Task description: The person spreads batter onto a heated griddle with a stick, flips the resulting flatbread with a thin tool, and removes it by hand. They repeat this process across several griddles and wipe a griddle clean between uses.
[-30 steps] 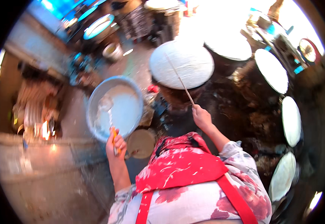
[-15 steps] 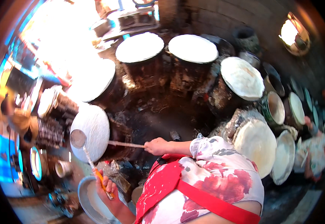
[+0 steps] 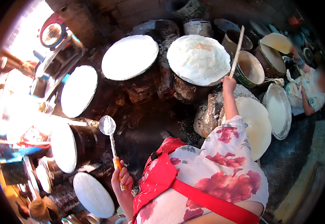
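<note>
My left hand (image 3: 121, 180) is closed around the orange handle of a ladle (image 3: 107, 125), whose round bowl is coated with white batter. The ladle is held up over the dark ground between the stoves. My right hand (image 3: 228, 86) reaches forward, gripping the lower end of a thin wooden stick (image 3: 238, 46) that points up and away. Close to that hand, a round stove top (image 3: 198, 59) is covered by a white sheet with a browned, wrinkled patch. Whether the stick touches its edge, I cannot tell.
More white-covered round stove tops (image 3: 130, 57) curve around to the left. A pale round cover (image 3: 252, 125) and a metal basin (image 3: 278, 111) stand at my right. Beyond are buckets (image 3: 250, 69), another person (image 3: 306, 89) holding a pale disc, and a fan (image 3: 52, 34) at far left.
The view has turned to the right. My right hand has swung from the left stove top to the far right one, stick raised. The ladle is off the left white surface.
</note>
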Action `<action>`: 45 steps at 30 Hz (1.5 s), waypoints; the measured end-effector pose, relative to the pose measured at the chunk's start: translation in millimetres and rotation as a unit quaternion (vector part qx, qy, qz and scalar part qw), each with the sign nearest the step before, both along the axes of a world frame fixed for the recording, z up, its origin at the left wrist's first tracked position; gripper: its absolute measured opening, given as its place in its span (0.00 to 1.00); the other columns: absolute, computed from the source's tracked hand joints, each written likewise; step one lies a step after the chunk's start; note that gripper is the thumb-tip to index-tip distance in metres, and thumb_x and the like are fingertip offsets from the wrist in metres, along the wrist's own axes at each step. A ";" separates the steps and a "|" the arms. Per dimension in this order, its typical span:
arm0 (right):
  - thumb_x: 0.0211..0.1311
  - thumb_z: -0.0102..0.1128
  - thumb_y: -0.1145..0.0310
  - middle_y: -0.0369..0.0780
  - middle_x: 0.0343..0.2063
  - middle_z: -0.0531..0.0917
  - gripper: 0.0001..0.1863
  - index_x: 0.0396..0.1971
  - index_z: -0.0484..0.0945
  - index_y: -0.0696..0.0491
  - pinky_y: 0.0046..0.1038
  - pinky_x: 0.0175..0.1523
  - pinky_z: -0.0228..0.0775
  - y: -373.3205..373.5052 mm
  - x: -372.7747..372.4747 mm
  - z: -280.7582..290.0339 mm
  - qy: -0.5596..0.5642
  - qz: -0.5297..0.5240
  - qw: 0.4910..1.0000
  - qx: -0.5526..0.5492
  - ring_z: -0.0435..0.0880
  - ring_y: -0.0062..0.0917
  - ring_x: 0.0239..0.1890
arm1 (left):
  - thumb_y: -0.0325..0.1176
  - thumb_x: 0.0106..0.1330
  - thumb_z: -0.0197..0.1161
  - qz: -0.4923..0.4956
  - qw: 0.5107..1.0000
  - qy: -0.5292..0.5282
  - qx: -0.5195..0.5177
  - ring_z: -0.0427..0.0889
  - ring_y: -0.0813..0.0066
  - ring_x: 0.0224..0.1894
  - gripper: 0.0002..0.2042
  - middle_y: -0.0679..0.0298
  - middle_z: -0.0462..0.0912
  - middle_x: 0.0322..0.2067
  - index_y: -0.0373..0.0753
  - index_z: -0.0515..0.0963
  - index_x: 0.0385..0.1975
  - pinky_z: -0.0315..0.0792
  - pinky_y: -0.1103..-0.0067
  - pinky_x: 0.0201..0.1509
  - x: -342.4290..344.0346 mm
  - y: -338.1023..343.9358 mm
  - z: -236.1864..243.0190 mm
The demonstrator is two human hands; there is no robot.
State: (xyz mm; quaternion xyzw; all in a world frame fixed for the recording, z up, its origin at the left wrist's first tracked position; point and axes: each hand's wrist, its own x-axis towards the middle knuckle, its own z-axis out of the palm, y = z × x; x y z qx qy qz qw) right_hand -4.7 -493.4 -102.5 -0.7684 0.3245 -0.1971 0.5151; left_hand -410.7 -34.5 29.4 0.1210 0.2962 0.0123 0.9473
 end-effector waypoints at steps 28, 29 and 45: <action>0.52 0.63 0.63 0.35 0.24 0.80 0.15 0.32 0.80 0.61 0.23 0.33 0.65 -183.0 -128.9 242.2 -0.046 -0.080 0.978 -0.188 0.73 0.17 0.26 | 0.31 0.68 0.50 -0.425 0.892 -0.034 0.149 0.58 0.86 0.11 0.13 0.71 0.60 0.17 0.36 0.68 0.50 0.53 0.87 0.13 262.1 30.9 8.8; 0.54 0.61 0.63 0.35 0.26 0.81 0.14 0.33 0.80 0.59 0.23 0.34 0.66 -158.6 -145.8 282.3 -0.062 -0.072 0.980 -0.175 0.75 0.17 0.28 | 0.32 0.68 0.50 -0.432 0.889 -0.034 0.144 0.59 0.85 0.10 0.13 0.71 0.60 0.16 0.37 0.68 0.50 0.54 0.86 0.13 265.7 32.0 4.8; 0.48 0.59 0.68 0.43 0.34 0.76 0.11 0.34 0.77 0.50 0.40 0.42 0.71 3.6 -228.5 1.1 0.159 0.012 0.852 -0.499 0.77 0.41 0.39 | 0.33 0.69 0.48 -0.445 0.889 -0.032 0.107 0.57 0.85 0.10 0.15 0.72 0.60 0.16 0.36 0.66 0.53 0.52 0.86 0.11 283.2 56.3 -11.6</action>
